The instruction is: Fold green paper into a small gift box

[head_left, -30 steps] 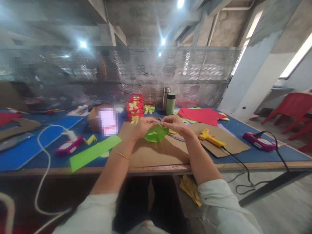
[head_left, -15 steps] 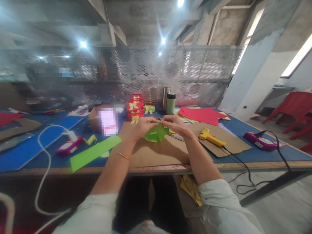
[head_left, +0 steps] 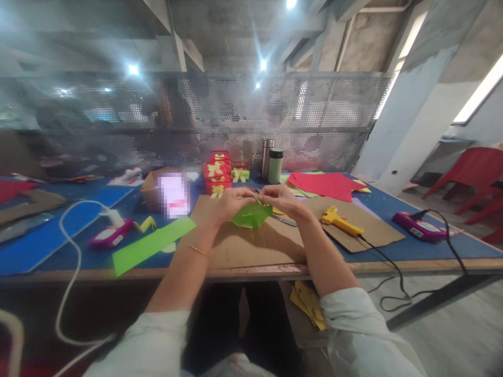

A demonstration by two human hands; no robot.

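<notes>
A bent piece of green paper [head_left: 251, 216] is held between both hands above a brown cardboard sheet [head_left: 271, 248]. My left hand [head_left: 233, 203] pinches its upper edge from the left. My right hand [head_left: 283, 199] grips the same edge from the right, with the fingertips of both hands close together. Just behind and beside the right hand, scissors [head_left: 286, 220] with yellow handles lie on the cardboard, partly hidden. A flat green paper strip [head_left: 153, 246] rests on the table, left of my left forearm.
A yellow glue gun [head_left: 340, 222] with a black cord lies at the right on cardboard. Purple power strips [head_left: 420, 227] sit on both sides. Small red boxes with yellow bows [head_left: 217, 170], a green bottle [head_left: 275, 166] and red paper sheets [head_left: 328, 184] are farther back. A pixelated phone [head_left: 174, 195] stands left.
Almost nothing differs. Both hands keep their pinch on the green paper in the same place, and the view has shifted very slightly.
</notes>
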